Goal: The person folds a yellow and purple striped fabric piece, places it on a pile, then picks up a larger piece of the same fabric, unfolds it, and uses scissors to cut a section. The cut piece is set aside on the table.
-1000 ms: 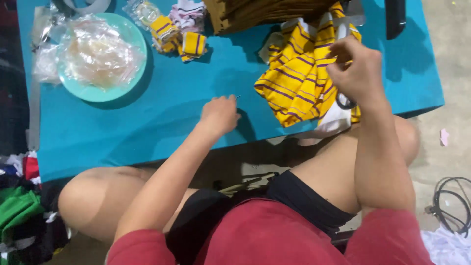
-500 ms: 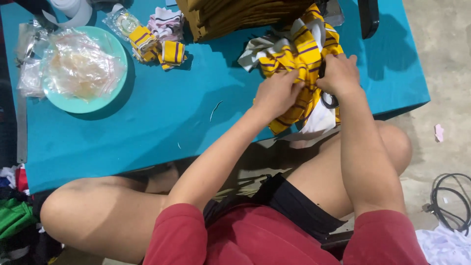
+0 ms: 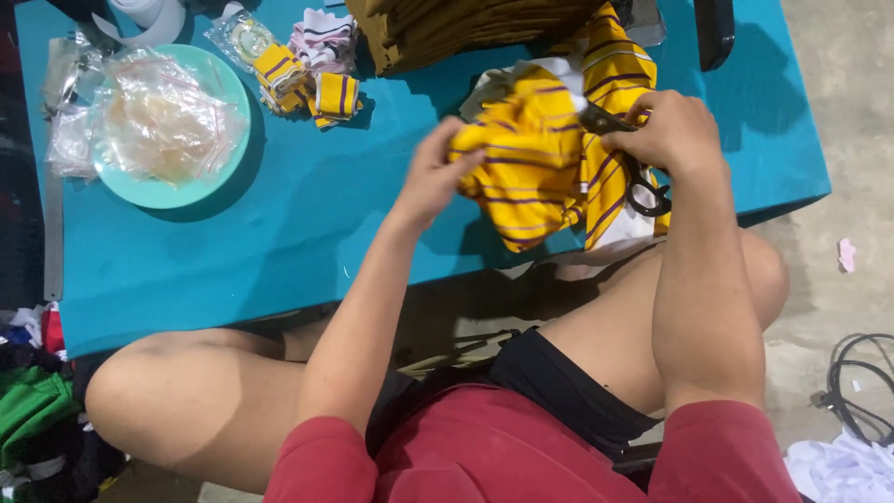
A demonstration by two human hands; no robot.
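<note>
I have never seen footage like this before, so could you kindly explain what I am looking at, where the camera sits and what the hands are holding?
There is no machine here: a seated person wears a camera on the head, looking down at their own two bare hands. The left hand grips a yellow striped cloth, while the right hand holds black scissors against it. Both work above a low blue table. On it lie a round mint plate heaped with clear plastic bags, small folded striped pieces and a brown stack of folded cloth.
</note>
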